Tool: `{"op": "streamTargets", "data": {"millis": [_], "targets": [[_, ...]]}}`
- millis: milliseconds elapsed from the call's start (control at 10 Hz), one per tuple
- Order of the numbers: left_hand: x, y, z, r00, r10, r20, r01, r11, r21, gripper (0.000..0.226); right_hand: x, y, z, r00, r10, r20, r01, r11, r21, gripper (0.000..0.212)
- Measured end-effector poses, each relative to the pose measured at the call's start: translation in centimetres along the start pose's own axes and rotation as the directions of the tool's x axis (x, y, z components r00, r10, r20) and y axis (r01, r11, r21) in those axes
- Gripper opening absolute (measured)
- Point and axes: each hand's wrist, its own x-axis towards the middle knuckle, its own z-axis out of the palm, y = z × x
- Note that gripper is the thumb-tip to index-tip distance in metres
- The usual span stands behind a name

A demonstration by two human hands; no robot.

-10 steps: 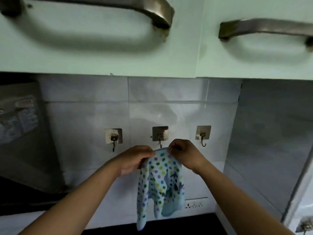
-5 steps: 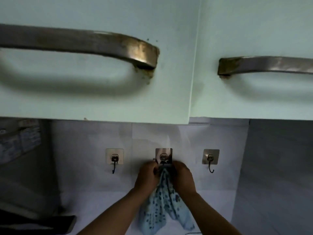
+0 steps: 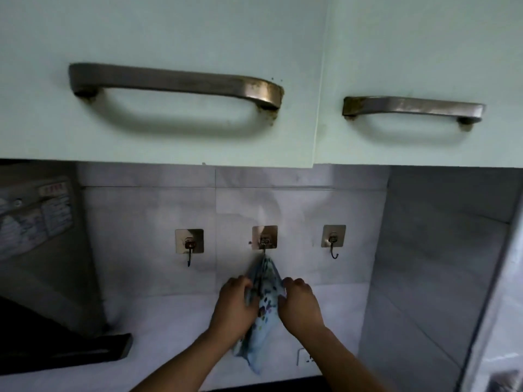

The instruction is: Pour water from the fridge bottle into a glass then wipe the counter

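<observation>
Hanging from middle metal hook (image 3: pixel 264 242), soft polka-dot cloth (image 3: pixel 265 301), both hands' fingers (image 3: pixel 240 284) pinching it

I face a tiled wall (image 3: pixel 158 222) beneath two pale green cabinet doors (image 3: pixel 175 32), each with a worn metal handle (image 3: pixel 175 83). Three stick-on hooks sit in a row on the tiles. A light blue cloth with coloured dots (image 3: pixel 264 304) hangs from the middle hook (image 3: pixel 264 241); the left hook (image 3: pixel 189 244) and the right hook (image 3: pixel 333 240) are bare. My left hand (image 3: pixel 235 304) and my right hand (image 3: pixel 298 304) each pinch a side of the cloth below the hook, fingers curled into the fabric. A dark range hood (image 3: pixel 48 278) slants at far left. A white wall socket (image 3: pixel 304 357) shows just beside my right wrist.
</observation>
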Motion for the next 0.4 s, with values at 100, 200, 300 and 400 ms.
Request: {"op": "streamTargets", "data": {"millis": [100,200,300,400], "targets": [[-4.0,-1.0,-1.6,0.995,0.076,0.061,-0.078,0.996,0.036,0.01,-4.3,0.0,-0.8,0.961,0.032,0.276,0.013,0.987,-0.159,0.033],[-7.5,-2.0,-2.9,0.974,0.086,0.211,-0.129,0.971,0.201,0.016,-8.9,-0.2,-1.5,0.908,0.077,0.412,0.019,0.975,-0.223,0.037],[-9.5,-1.4,-4.3,0.937,0.011,0.349,-0.139,0.929,0.342,0.03,-12.4,-0.9,-2.8,0.908,0.107,0.406,-0.003,0.969,-0.248,0.038],[-11.7,0.1,-5.3,0.916,-0.039,0.399,-0.15,0.89,0.431,0.038,-15.4,-1.9,-4.2,0.91,0.123,0.395,-0.005,0.958,-0.286,0.04]]}}
